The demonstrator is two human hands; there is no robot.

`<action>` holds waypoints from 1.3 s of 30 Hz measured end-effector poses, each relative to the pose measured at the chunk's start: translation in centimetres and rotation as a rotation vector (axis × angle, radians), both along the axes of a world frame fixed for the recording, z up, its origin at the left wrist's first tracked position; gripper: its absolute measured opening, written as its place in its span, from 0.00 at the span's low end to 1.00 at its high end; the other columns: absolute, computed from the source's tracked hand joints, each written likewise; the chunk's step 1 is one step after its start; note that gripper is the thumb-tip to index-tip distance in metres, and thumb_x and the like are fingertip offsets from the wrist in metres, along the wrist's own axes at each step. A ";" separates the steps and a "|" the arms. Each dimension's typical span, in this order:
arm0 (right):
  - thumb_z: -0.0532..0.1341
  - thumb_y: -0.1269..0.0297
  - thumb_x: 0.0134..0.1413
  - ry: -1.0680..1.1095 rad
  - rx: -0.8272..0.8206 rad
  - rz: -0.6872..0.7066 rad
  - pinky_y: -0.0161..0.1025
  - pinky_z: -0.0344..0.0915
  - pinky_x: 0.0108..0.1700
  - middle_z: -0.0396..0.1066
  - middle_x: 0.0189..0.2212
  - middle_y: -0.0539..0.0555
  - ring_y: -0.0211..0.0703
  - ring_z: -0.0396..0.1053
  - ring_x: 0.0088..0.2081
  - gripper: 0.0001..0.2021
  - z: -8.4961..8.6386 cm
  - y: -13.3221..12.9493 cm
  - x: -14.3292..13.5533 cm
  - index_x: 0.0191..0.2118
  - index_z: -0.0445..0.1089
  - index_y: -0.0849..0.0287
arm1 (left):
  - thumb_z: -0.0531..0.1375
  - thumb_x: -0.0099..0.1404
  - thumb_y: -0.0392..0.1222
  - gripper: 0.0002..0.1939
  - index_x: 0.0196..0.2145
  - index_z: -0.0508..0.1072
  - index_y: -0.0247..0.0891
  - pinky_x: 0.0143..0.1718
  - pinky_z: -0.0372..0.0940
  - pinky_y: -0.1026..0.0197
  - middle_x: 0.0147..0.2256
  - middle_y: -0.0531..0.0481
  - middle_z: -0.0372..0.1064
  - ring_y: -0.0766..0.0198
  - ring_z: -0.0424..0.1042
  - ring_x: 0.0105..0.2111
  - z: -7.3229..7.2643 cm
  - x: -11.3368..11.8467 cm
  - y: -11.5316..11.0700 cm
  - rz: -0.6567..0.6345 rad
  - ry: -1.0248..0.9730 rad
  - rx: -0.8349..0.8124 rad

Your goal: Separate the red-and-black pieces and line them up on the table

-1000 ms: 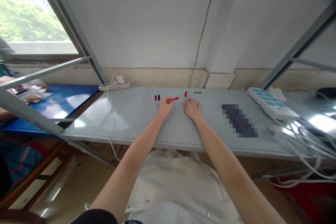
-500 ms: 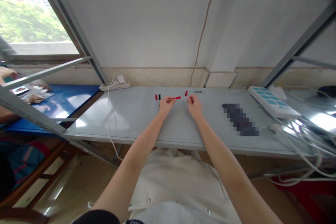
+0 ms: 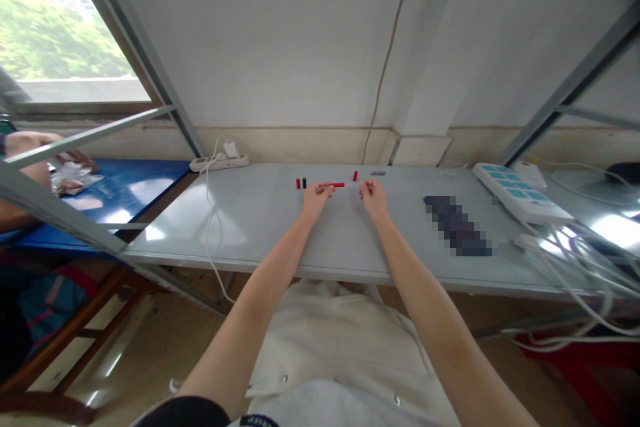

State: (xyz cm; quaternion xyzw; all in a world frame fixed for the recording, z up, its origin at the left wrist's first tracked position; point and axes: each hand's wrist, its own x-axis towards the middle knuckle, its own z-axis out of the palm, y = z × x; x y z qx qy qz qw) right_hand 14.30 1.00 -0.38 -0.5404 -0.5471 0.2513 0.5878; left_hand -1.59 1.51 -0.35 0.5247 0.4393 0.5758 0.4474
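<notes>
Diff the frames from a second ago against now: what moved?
The right hand lifted off the grey metal tabletop and curled its fingertips toward the left hand, which still pinches the thin red stick. Unmoved: small red and black cylinders, lone red cylinder, white-and-blue power strip.

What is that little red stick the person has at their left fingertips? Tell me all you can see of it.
The red stick is a short, thin, bright red piece, perhaps plastic. It lies roughly level, pointing toward the right hand, with its left end at the fingertips of the left hand. It sits just above the grey table, near the far edge. Whether it rests on the surface is too small to tell.
</notes>
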 end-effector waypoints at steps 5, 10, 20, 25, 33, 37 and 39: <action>0.53 0.49 0.45 0.031 -0.021 0.012 0.35 0.58 0.27 0.62 0.21 0.49 0.35 0.59 0.22 0.16 0.1 -0.1 -0.1 0.29 0.59 0.58 | 0.58 0.55 0.40 0.10 0.35 0.68 0.33 0.31 0.65 0.62 0.31 0.45 0.74 0.69 0.69 0.23 0.1 0.0 -0.1 -0.011 0.010 -0.020; 0.53 0.49 0.46 0.006 0.030 0.007 0.37 0.59 0.29 0.63 0.22 0.50 0.37 0.62 0.24 0.16 0.3 -0.4 -0.3 0.29 0.59 0.58 | 0.59 0.54 0.42 0.10 0.32 0.68 0.33 0.30 0.64 0.63 0.30 0.45 0.74 0.69 0.69 0.21 0.0 0.1 -0.3 -0.010 0.044 -0.025; 0.56 0.49 0.43 0.118 0.001 0.065 0.35 0.60 0.26 0.63 0.20 0.48 0.33 0.60 0.21 0.16 0.0 -0.1 -0.2 0.29 0.60 0.58 | 0.58 0.57 0.42 0.21 0.48 0.65 0.33 0.24 0.60 0.67 0.41 0.41 0.72 0.68 0.72 0.24 0.1 0.2 -0.2 -0.142 0.017 -0.062; 0.57 0.48 0.42 0.198 -0.008 0.047 0.34 0.59 0.25 0.64 0.20 0.48 0.32 0.59 0.20 0.18 0.0 0.0 -0.2 0.29 0.60 0.59 | 0.59 0.56 0.44 0.28 0.54 0.60 0.36 0.21 0.57 0.68 0.44 0.41 0.70 0.68 0.72 0.26 0.0 0.2 -0.4 -0.258 -0.008 -0.060; 0.57 0.46 0.41 0.224 -0.037 0.077 0.35 0.60 0.25 0.66 0.20 0.49 0.33 0.60 0.20 0.19 -0.1 -0.1 -0.5 0.29 0.61 0.59 | 0.60 0.53 0.41 0.15 0.40 0.72 0.35 0.23 0.60 0.67 0.37 0.45 0.73 0.69 0.70 0.25 0.3 0.9 -0.7 -0.199 0.037 -0.032; 0.59 0.47 0.39 0.284 -0.077 0.124 0.34 0.59 0.24 0.67 0.20 0.50 0.33 0.60 0.19 0.19 -0.1 -0.1 -0.5 0.29 0.63 0.60 | 0.61 0.52 0.42 0.12 0.33 0.72 0.33 0.27 0.62 0.65 0.31 0.46 0.72 0.70 0.69 0.23 0.0 1.2 0.0 -0.152 0.049 0.004; 0.59 0.47 0.40 0.300 -0.084 0.124 0.34 0.58 0.23 0.66 0.20 0.49 0.33 0.60 0.19 0.19 0.0 -0.2 -0.5 0.28 0.62 0.60 | 0.61 0.52 0.43 0.11 0.32 0.71 0.33 0.29 0.63 0.65 0.30 0.48 0.72 0.70 0.68 0.23 0.0 1.3 0.4 -0.170 0.086 0.046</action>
